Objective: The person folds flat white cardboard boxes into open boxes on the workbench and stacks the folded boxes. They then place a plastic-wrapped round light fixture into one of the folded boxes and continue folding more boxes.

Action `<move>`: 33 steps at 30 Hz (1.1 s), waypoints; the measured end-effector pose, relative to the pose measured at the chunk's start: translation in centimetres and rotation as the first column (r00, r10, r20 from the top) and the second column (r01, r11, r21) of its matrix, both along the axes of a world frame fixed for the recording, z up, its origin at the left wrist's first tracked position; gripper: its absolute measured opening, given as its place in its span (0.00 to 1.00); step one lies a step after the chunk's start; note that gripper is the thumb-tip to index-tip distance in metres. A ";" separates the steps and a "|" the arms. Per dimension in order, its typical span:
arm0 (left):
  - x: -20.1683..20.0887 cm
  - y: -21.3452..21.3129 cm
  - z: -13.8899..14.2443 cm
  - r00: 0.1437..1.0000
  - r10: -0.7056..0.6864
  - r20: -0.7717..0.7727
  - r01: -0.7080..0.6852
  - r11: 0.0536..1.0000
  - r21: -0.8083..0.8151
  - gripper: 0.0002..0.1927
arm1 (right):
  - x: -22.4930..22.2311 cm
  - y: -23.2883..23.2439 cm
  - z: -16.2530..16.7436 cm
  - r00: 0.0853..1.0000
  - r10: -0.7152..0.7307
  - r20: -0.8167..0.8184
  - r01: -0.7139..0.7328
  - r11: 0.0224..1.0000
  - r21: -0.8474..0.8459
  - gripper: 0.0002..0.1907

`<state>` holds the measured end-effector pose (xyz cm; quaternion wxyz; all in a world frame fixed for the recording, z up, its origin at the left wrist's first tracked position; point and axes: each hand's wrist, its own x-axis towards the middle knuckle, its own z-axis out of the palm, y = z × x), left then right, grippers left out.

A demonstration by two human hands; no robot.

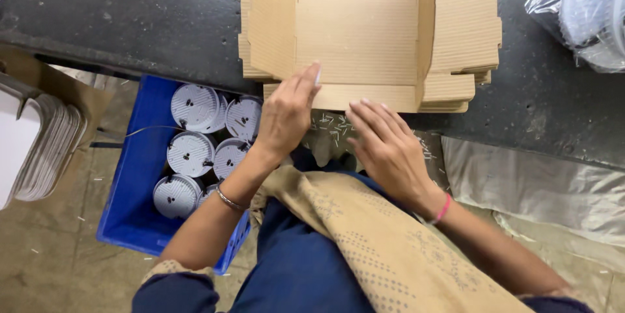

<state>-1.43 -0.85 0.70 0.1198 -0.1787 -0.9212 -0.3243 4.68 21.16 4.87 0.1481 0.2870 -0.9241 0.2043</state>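
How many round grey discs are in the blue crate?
6 discs show in the blue crate: two at the top, two in the middle, two lower. The left forearm may hide more.

Table [130, 13]: dark, pitted, spanning the top.
Floor [45, 254]: brownish, lying littered with pale scraps.
Light: seeming even, perhaps overhead.
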 end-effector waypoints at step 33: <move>-25.2 -4.3 -6.6 0.907 -0.341 0.247 -0.114 0.367 0.923 0.40 | -9.0 0.3 0.2 0.923 -0.103 0.372 0.069 0.992 0.102 0.15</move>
